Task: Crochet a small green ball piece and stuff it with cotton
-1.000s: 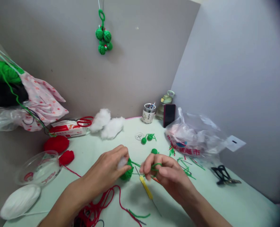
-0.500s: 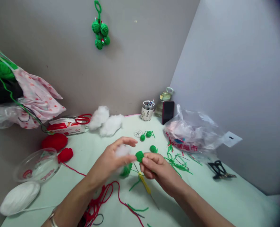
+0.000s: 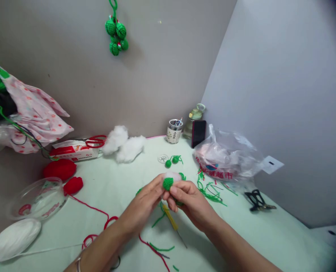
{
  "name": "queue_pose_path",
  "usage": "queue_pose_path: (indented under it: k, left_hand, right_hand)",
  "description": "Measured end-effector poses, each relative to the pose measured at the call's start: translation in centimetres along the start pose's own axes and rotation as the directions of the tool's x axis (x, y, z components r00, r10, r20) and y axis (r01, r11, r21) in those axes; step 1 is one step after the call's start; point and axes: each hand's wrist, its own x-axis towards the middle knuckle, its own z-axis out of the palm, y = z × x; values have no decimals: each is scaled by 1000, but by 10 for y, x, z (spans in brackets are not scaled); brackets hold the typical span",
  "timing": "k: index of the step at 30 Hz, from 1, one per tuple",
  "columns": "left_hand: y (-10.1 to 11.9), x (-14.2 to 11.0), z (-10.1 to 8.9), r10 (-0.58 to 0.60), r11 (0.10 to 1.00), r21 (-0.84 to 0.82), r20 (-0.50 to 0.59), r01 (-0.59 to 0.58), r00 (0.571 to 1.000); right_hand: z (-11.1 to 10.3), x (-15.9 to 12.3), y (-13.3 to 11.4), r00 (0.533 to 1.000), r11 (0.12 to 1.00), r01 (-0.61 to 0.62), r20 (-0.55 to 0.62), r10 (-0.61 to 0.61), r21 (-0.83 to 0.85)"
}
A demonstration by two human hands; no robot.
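My right hand pinches a small green crocheted piece between thumb and fingers. A tuft of white stuffing sits right behind and above the piece, between both hands. My left hand is closed in against the stuffing and the piece from the left; its fingertips are partly hidden. Below the hands lies a crochet hook with a yellow handle, beside bits of green yarn.
Small green crocheted balls lie beyond the hands. White stuffing clumps, red scissors, red yarn and a plastic bowl are to the left. Green yarn scraps, a plastic bag and a black claw clip are right.
My left hand has moved right with the white stuffing, bringing it up against the green crocheted piece. My right hand still holds the piece. The view has shifted slightly.
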Motion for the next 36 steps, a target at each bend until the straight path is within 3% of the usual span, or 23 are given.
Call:
queue_pose_path:
  k: [2,4,7,10,14,20,25,28,31,36]
  left_hand:
    - [7,5,-14,80,983,165,47,-87,996]
    - [14,8,-27,120,962,252,-39,-107,992]
    - [23,8,-41,126,974,203,-141,-96,982]
    - [29,3,-44,73,988,139,-61,-64,995]
    - [25,-1,-34,-40,966,258,69,21,997]
    - [15,1,-22,75,908,419,-104,-25,992]
    - [15,2,-20,205,807,586,-170,-68,964]
    - [17,2,-24,158,813,581,-144,-46,977]
    - [20,2,-28,32,864,502,-135,41,990]
    - [22,0,-26,85,827,563,-153,16,985]
  right_hand:
    - [0,-1,-3,1000,999,-6,-26,4,-41]
    - [-1,-2,-6,996,994,-2,-88,-7,-109]
    - [-2,0,-8,973,970,-20,-230,-38,-242]
    - [-4,2,-6,946,923,-17,-305,-110,-384]
    - [-3,2,-1,953,825,38,-228,-199,-564]
    - [0,-5,0,958,667,115,-95,-269,-736]
    - [0,-6,6,905,370,216,43,-423,-904]
    - [1,-6,12,866,228,292,156,-474,-929]
    - [2,-7,14,860,208,322,194,-473,-923]
    - [2,-5,10,872,269,317,168,-460,-909]
